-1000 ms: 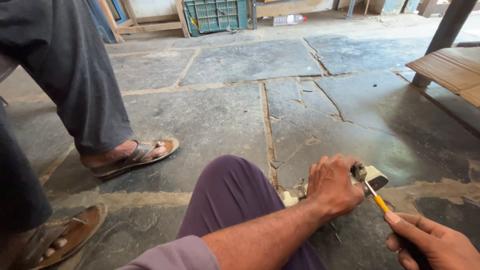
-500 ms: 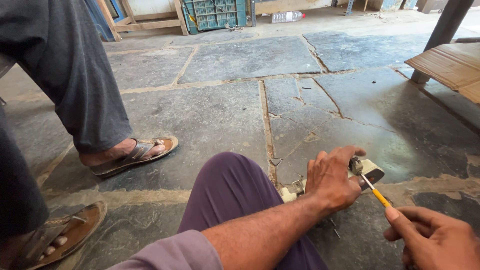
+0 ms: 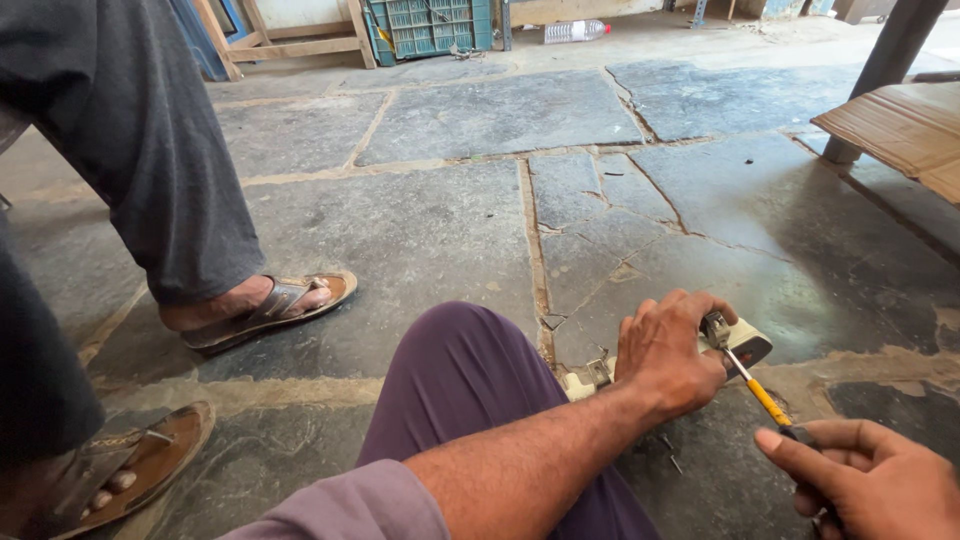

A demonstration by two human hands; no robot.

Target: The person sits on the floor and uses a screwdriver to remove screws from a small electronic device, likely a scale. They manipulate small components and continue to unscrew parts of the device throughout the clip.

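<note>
our left hand [image 3: 665, 355] clamps the small cream device [image 3: 745, 345] against the stone floor [image 3: 450, 230]; our right hand [image 3: 875, 480] grips the yellow-handled screwdriver [image 3: 765, 398], tip on the device. if the tip slips, it could jab our left fingers [image 3: 690, 305].

Two hands of the person at work: left hand [image 3: 665, 355] and right hand [image 3: 875, 480]. One yellow-handled screwdriver [image 3: 765, 398]. One cream-coloured device [image 3: 745, 343] on the stone floor [image 3: 450, 230]. Two sandalled feet of another person: one sandal [image 3: 275, 310], a second sandal [image 3: 125, 465]. One green plastic crate [image 3: 430, 25]. One plastic bottle [image 3: 575, 32]. One wooden board [image 3: 900, 125].
</note>
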